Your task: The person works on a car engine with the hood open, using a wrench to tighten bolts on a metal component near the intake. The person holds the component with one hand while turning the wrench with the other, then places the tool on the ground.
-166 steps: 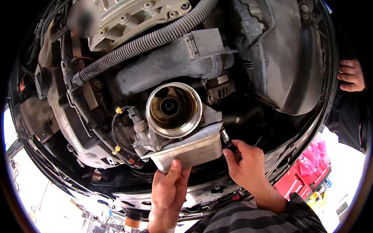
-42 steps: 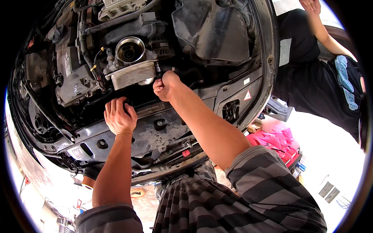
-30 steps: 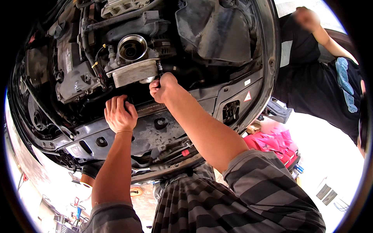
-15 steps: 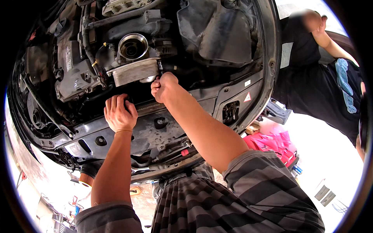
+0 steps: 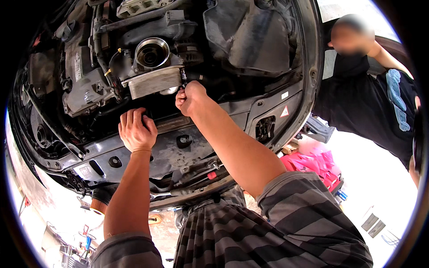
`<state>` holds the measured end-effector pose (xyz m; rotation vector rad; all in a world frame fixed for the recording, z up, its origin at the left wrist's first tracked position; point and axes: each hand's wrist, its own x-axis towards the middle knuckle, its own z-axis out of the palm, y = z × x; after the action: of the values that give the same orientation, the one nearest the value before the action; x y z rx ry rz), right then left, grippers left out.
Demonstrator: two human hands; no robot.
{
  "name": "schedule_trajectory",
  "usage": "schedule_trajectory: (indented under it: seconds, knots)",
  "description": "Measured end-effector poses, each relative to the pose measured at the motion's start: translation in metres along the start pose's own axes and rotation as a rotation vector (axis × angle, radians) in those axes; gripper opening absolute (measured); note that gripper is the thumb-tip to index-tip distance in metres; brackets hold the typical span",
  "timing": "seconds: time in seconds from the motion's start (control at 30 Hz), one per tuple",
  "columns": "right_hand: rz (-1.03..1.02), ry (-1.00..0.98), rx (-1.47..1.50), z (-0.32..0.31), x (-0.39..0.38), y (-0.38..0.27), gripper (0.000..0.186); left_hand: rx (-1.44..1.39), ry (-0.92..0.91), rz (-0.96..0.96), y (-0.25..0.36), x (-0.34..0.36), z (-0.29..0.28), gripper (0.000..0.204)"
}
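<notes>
A finned silver oil cooler (image 5: pixel 152 83) is bolted below an open round metal housing (image 5: pixel 152 53) in the engine bay. At the cooler's right end, my right hand (image 5: pixel 190 99) is closed around the lower end of a slim socket tool (image 5: pixel 183 75), partly hidden by the fingers. My left hand (image 5: pixel 136 128), palm down, has its fingers curled over the edge of the black front panel (image 5: pixel 176 158), below and left of the cooler; some fingertips are out of sight.
A black airbox (image 5: pixel 248 38) fills the upper right. Another person (image 5: pixel 357 102) in black leans at the right beside the car. A red toolbox topped with pink cloth (image 5: pixel 313 165) stands below them. A cylindrical filter (image 5: pixel 100 201) with orange pleats lies near the bumper.
Since the oldest frame, my left hand has left the cooler for the front panel and the view has pulled back. Lately my hands barely move; the other person's head has lowered slightly.
</notes>
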<state>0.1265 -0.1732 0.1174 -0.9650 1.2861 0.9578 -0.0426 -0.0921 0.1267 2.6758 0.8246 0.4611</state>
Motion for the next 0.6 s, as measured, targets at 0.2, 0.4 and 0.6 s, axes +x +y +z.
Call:
schedule_trajectory:
  seconds: [0.2, 0.4, 0.6]
  knots:
    - [-0.715, 0.127, -0.489, -0.014, 0.043, 0.022, 0.019, -0.002, 0.008, 0.015, 0.007, 0.007, -0.001, 0.017]
    - [-0.06, -0.038, -0.121, -0.004, 0.001, -0.001, 0.027, 0.009, 0.007, 0.008, -0.001, 0.0, 0.0, 0.017]
    - [-0.232, -0.053, -0.332, -0.007, -0.016, 0.003, 0.021, 0.019, -0.003, -0.006, 0.0, 0.0, 0.001, 0.017]
